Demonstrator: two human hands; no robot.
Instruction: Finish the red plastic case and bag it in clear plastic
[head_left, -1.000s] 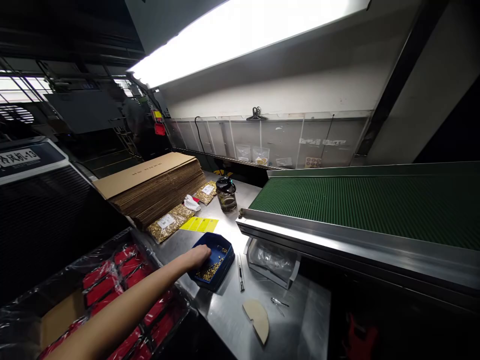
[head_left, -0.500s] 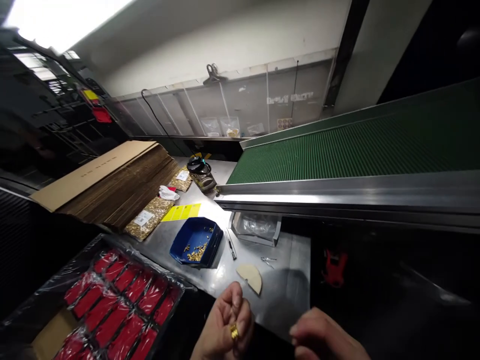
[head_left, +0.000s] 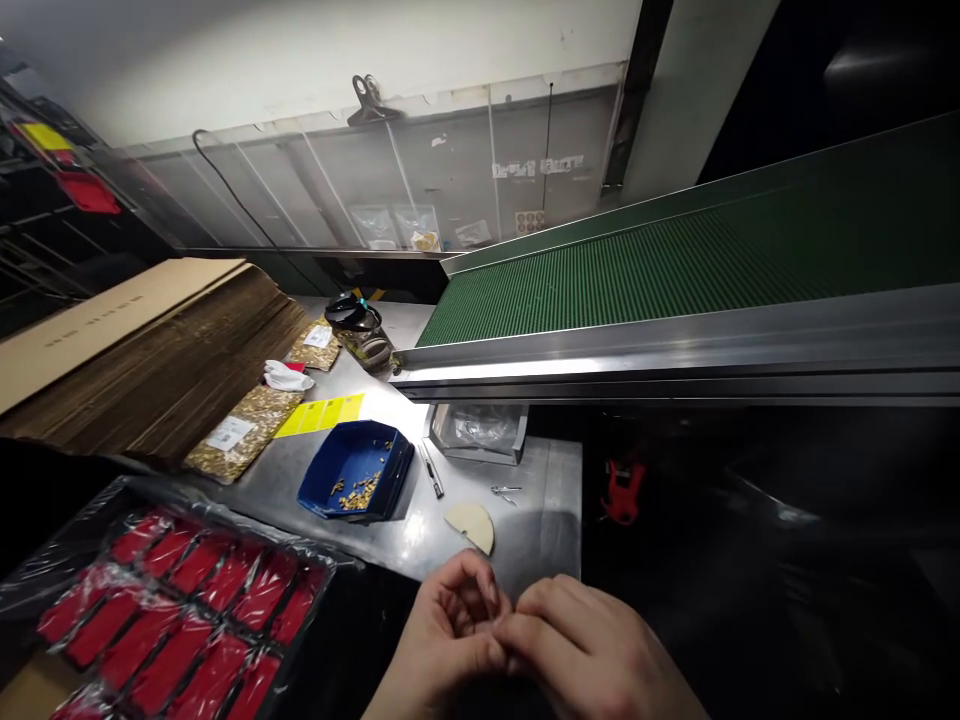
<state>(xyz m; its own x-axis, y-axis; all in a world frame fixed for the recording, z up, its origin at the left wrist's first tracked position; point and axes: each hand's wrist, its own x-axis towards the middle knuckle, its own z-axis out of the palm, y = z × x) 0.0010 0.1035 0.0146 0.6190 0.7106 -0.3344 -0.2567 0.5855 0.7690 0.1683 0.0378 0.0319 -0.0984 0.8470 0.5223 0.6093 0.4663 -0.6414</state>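
My left hand [head_left: 450, 635] is curled closed at the bottom middle, its thumb and fingers pinched together. My right hand [head_left: 581, 640] meets it there, fingers bent and fingertips pressed against the left fingertips. Whatever sits between them is hidden or too small to name. Just beyond the hands, a cream half-round disc [head_left: 472, 524] lies flat on the metal table [head_left: 544, 540]. Farther left stands a blue bin [head_left: 322, 480] with small brass-coloured pieces [head_left: 363, 492] in it. A utility knife [head_left: 432, 474] lies beside the bin, and a small metal tool [head_left: 507, 493] lies past the disc.
Red items in clear plastic [head_left: 180, 600] fill a lined box at lower left. Behind it are stacked cardboard [head_left: 150, 350], bags of brass-coloured pieces [head_left: 244, 432] and a yellow sheet [head_left: 319, 415]. A green conveyor belt [head_left: 600, 280] rises rightward above a grey tray [head_left: 480, 432].
My right hand has moved left to meet my left hand, and their fingertips now touch. The gold band on my left hand is out of sight. The view has shifted right.
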